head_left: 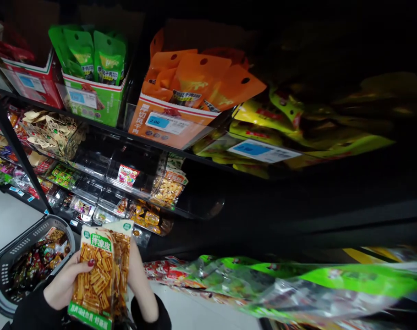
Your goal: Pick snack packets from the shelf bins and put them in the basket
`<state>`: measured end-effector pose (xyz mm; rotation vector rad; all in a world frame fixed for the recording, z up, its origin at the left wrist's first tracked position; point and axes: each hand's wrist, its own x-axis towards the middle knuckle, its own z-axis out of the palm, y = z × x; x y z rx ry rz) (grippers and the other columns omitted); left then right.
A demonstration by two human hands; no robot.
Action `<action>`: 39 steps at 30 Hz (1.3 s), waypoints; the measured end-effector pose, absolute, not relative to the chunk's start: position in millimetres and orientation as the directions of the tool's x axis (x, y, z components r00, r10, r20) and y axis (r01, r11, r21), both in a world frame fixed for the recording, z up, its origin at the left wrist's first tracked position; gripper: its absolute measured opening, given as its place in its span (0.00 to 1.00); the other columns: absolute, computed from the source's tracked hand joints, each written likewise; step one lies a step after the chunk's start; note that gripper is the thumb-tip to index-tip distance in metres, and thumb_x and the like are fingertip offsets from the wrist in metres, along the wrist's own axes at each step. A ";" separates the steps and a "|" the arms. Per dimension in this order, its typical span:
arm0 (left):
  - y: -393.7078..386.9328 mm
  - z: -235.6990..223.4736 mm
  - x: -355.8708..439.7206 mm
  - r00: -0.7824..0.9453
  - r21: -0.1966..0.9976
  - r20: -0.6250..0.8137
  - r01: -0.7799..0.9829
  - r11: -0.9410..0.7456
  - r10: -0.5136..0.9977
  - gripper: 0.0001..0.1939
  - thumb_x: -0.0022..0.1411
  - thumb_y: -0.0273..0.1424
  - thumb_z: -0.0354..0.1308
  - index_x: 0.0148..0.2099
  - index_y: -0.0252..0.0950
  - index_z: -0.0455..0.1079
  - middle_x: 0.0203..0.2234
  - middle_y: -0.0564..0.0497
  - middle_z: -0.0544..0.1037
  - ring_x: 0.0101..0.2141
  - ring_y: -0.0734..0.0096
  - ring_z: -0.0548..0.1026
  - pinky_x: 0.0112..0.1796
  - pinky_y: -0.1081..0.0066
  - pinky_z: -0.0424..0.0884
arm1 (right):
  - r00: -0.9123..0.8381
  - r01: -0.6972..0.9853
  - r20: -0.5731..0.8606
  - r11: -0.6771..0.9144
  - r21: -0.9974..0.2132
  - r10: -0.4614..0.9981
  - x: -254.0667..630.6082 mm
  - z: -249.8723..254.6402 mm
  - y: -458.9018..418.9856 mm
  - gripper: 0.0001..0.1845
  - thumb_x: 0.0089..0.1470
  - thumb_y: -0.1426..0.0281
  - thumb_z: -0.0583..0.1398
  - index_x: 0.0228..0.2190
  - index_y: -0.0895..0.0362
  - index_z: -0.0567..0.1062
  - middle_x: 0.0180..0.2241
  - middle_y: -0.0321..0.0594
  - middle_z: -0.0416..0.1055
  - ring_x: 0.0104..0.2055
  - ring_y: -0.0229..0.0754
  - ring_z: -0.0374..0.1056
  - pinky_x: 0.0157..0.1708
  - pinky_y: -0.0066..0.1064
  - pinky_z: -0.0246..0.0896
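Both my hands hold a stack of clear snack packets [99, 275] filled with orange-brown strips and edged in green and white. My left hand [64, 286] grips the stack's left edge, its thumb with a dark red nail lying across the front. My right hand [141, 286] clasps the right edge from behind, fingers pressed along it. The packets stand upright in front of the lower shelves. Dark sleeves cover both wrists.
A dark shopping basket [9, 256] with several wrapped snacks stands on the pale floor at lower left. Shelves carry green boxes [93, 98], an orange box [167, 121] with pouches, yellow packets [280, 123] and clear bins [133, 178]. Blurred green packets [298, 279] stretch across the lower right.
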<state>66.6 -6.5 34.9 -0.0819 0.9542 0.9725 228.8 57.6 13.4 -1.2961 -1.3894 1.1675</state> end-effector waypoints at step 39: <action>67.6 38.7 57.2 0.013 0.843 -0.405 -0.383 0.378 0.914 0.19 0.49 0.33 0.64 0.43 0.31 0.66 0.37 0.43 0.76 0.40 0.53 0.73 0.40 0.61 0.69 | 0.010 -0.366 -0.283 -0.260 -0.894 0.959 220.9 18.2 78.6 0.13 0.45 0.64 0.59 0.33 0.56 0.66 0.32 0.39 0.69 0.30 0.39 0.66 0.30 0.28 0.62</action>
